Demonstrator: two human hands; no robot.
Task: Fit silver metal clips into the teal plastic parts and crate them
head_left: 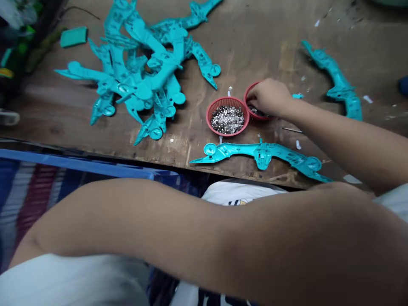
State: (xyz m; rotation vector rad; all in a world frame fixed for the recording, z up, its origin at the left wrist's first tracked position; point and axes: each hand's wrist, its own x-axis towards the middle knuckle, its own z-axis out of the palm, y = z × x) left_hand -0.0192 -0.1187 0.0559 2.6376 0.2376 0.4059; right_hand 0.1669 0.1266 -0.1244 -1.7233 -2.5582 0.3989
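My right hand (pixel 269 97) reaches in from the right, its fingers bent down and drawn together inside the right red basket (pixel 246 91). Its fingertips are among small dark pieces, and what they grip is hidden. Touching that basket on the left is another red basket (pixel 208 121), full of small shiny metal pieces (pixel 227 120). A curved turquoise plastic part (pixel 245 149) lies just in front of the baskets, along the table's near edge. My left hand is not in view.
Several turquoise parts (pixel 159 76) are heaped at the left of the wooden table (pixel 251 38), beside a small turquoise block (pixel 73 37). One more curved part (pixel 341 80) lies at the right. A thin metal rod (pixel 292 129) lies near my right forearm. Bare skin fills the foreground.
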